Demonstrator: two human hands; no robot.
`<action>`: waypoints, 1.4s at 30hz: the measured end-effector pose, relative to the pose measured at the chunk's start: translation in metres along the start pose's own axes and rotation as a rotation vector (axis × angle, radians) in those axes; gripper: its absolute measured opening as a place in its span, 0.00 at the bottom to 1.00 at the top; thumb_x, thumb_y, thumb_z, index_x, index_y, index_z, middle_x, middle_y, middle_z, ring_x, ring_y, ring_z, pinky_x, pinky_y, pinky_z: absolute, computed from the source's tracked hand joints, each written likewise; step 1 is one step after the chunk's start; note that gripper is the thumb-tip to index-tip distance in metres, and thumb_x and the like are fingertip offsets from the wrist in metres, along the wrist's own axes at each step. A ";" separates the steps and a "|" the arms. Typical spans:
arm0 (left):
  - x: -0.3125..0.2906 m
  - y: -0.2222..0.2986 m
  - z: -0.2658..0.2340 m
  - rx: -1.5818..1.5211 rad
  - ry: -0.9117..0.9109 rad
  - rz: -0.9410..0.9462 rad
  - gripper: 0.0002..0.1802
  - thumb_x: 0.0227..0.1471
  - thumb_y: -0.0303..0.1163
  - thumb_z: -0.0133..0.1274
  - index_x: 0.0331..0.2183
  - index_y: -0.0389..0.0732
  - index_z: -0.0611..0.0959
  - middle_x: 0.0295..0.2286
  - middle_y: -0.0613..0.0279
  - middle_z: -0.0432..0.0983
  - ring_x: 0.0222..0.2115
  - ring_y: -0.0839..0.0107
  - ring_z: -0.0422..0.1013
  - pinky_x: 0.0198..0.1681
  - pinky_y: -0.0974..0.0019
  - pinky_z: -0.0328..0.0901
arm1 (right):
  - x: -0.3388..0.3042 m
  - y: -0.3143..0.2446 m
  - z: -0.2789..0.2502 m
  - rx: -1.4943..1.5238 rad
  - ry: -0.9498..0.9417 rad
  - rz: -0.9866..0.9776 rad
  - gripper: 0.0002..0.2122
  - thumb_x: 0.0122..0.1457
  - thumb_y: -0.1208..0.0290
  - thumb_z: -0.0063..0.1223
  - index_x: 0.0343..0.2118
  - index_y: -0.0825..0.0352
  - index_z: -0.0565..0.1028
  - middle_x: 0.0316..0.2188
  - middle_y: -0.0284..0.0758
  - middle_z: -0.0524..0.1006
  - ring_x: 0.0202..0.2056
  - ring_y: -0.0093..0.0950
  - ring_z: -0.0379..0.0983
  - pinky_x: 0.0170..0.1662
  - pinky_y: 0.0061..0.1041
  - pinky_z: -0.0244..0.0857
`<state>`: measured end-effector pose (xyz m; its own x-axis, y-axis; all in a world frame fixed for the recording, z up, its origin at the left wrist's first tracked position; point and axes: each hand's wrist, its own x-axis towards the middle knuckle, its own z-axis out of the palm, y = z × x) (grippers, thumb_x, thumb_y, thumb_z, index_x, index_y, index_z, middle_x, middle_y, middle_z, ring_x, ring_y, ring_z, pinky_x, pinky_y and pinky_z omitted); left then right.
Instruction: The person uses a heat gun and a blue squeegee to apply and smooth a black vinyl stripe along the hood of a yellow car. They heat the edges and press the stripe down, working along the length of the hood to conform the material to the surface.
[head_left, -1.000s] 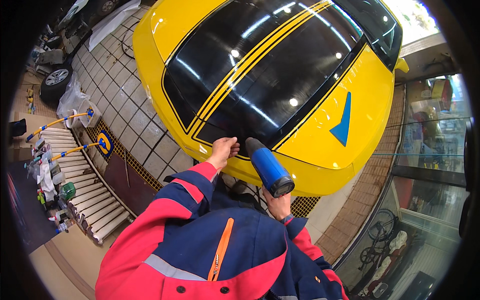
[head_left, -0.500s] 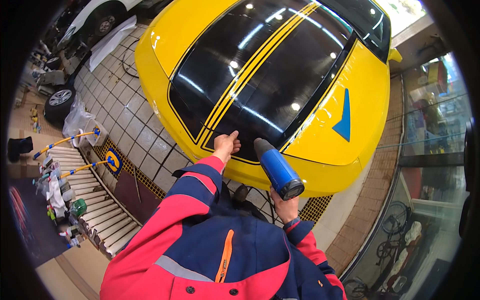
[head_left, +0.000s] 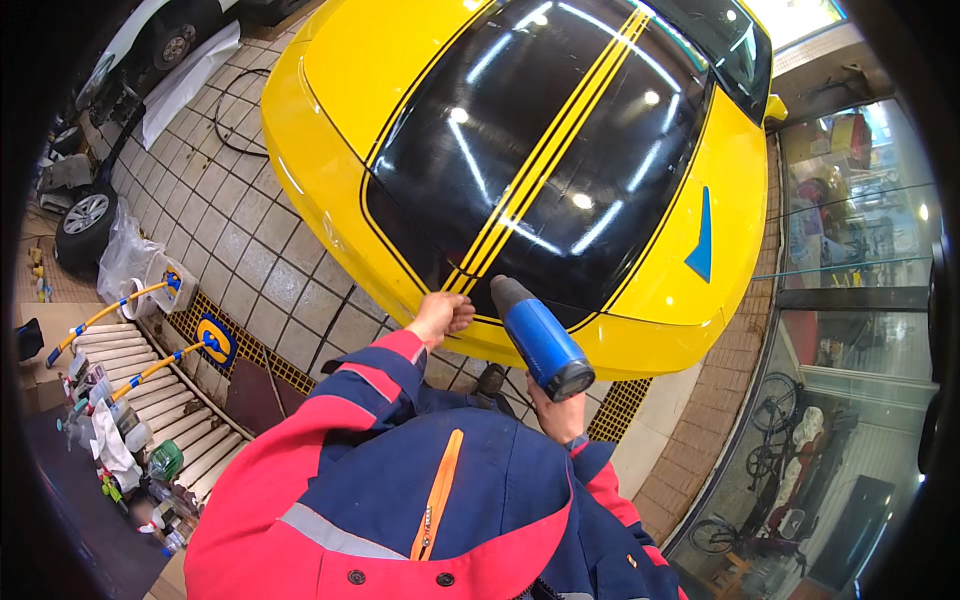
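Observation:
My right hand [head_left: 558, 412] grips a blue heat gun [head_left: 545, 338] from below, its dark nozzle angled up and to the left over the car's near edge. Close to that nozzle, my left hand [head_left: 440, 318] is closed, thumb and fingers pressed together at the end of the yellow stripes. Whatever it pinches, if anything, is too small to make out. Both hands are at the near end of a yellow car [head_left: 650, 345], whose panel carries a glossy black sheet [head_left: 560, 170] with thin yellow stripes [head_left: 560, 150] down its middle. A blue pointed patch [head_left: 704, 240] marks the yellow bodywork to the right.
White tiled floor [head_left: 215, 200] with a yellow grating [head_left: 195, 320] runs along the left. A slatted bench [head_left: 150, 370] bears bottles and cloths, with two orange-and-blue handled tools [head_left: 165, 370] across it. A loose wheel [head_left: 85, 220] stands beyond. Glass panels [head_left: 850, 250] line the right.
My left hand has come down and closed at the stripe ends, its thumb no longer sticking up. The heat gun's nozzle points more to the left. The whole view has shifted slightly.

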<state>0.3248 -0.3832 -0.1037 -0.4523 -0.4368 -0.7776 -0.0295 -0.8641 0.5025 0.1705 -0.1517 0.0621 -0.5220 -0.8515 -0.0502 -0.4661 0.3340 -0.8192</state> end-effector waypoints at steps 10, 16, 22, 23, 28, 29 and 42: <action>-0.001 0.061 -0.021 -0.203 0.060 0.172 0.21 0.69 0.26 0.48 0.59 0.30 0.76 0.48 0.49 0.81 0.46 0.62 0.79 0.52 0.61 0.77 | -0.001 -0.046 0.063 -0.355 -0.170 0.115 0.22 0.59 0.72 0.68 0.55 0.70 0.77 0.49 0.47 0.82 0.51 0.42 0.81 0.56 0.39 0.73; 0.003 0.077 -0.007 -0.421 0.014 0.115 0.31 0.68 0.25 0.44 0.68 0.25 0.62 0.64 0.33 0.66 0.65 0.44 0.66 0.70 0.49 0.63 | -0.004 -0.043 0.067 -0.218 -0.125 0.150 0.19 0.60 0.68 0.68 0.52 0.69 0.79 0.44 0.46 0.84 0.46 0.46 0.83 0.51 0.41 0.76; 0.021 0.074 0.001 -0.557 0.039 0.072 0.27 0.66 0.25 0.45 0.63 0.25 0.68 0.61 0.35 0.68 0.66 0.42 0.65 0.72 0.45 0.60 | 0.003 -0.043 0.051 -0.310 -0.115 0.100 0.19 0.60 0.66 0.68 0.51 0.69 0.80 0.45 0.46 0.84 0.48 0.45 0.82 0.52 0.40 0.76; 0.024 0.074 0.002 -0.574 0.051 0.069 0.23 0.66 0.25 0.46 0.59 0.26 0.71 0.58 0.37 0.70 0.64 0.43 0.66 0.71 0.45 0.61 | 0.004 -0.044 0.048 -0.273 -0.091 0.060 0.19 0.60 0.66 0.68 0.51 0.69 0.80 0.45 0.46 0.84 0.48 0.45 0.82 0.52 0.40 0.76; 0.035 0.070 0.001 -0.542 0.113 0.055 0.19 0.70 0.38 0.55 0.50 0.30 0.76 0.51 0.42 0.76 0.57 0.47 0.73 0.66 0.46 0.68 | 0.006 -0.047 0.034 -0.177 -0.072 0.110 0.18 0.60 0.68 0.68 0.51 0.68 0.80 0.44 0.46 0.84 0.46 0.46 0.83 0.51 0.39 0.76; 0.037 0.069 0.001 -0.518 0.129 0.053 0.20 0.70 0.40 0.56 0.49 0.30 0.77 0.48 0.44 0.77 0.54 0.48 0.75 0.63 0.47 0.70 | 0.007 -0.047 0.033 -0.175 -0.070 0.095 0.17 0.60 0.69 0.67 0.50 0.68 0.80 0.43 0.46 0.84 0.46 0.45 0.83 0.51 0.39 0.77; 0.045 0.079 -0.013 -0.318 0.081 0.005 0.22 0.75 0.44 0.46 0.51 0.32 0.77 0.51 0.43 0.79 0.52 0.50 0.76 0.61 0.49 0.71 | 0.020 -0.034 0.048 -0.259 -0.105 -0.143 0.07 0.58 0.73 0.60 0.38 0.66 0.82 0.34 0.47 0.84 0.37 0.50 0.83 0.41 0.40 0.76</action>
<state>0.3134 -0.4744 -0.1040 -0.3786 -0.4490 -0.8093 0.2583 -0.8910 0.3735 0.2107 -0.1993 0.0612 -0.3675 -0.9299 -0.0146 -0.7029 0.2881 -0.6504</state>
